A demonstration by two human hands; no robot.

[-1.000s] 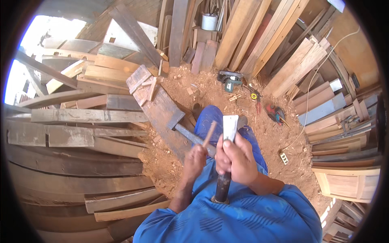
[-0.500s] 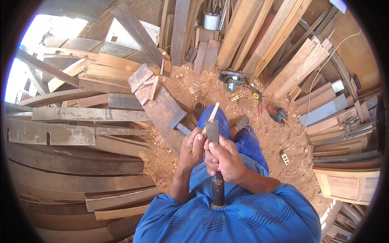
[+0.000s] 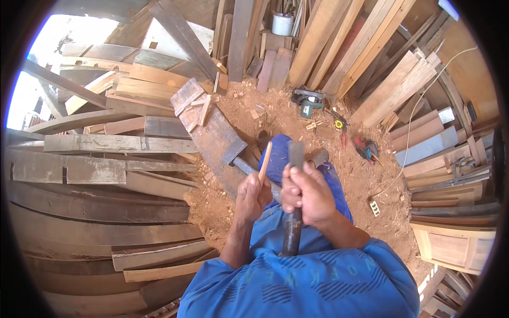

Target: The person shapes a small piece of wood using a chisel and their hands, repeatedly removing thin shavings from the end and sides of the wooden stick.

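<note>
A thin, pale wooden stick (image 3: 265,160) stands up, tilted slightly, from the closed fingers of my left hand (image 3: 253,199). My right hand (image 3: 312,197) is wrapped round a chisel (image 3: 292,233), its flat grey blade pointing away from me and its dark handle toward my shirt. A gap separates the stick from the blade. Past my left hand, a hammer (image 3: 234,151) rests on a worn plank bench (image 3: 214,132), its handle partly hidden behind my hands. Small wood pieces (image 3: 201,108) lie at the bench's far end.
A circular saw (image 3: 307,103), a yellow tape measure (image 3: 338,124) and a red and black tool (image 3: 366,148) lie on the shaving-covered floor (image 3: 360,185). A white cable runs to a socket block (image 3: 374,208). Stacked boards (image 3: 101,206) fill the left; more timber leans behind and right.
The stick has come away from the chisel blade and now stands to its left. My right hand and the chisel have shifted slightly right.
</note>
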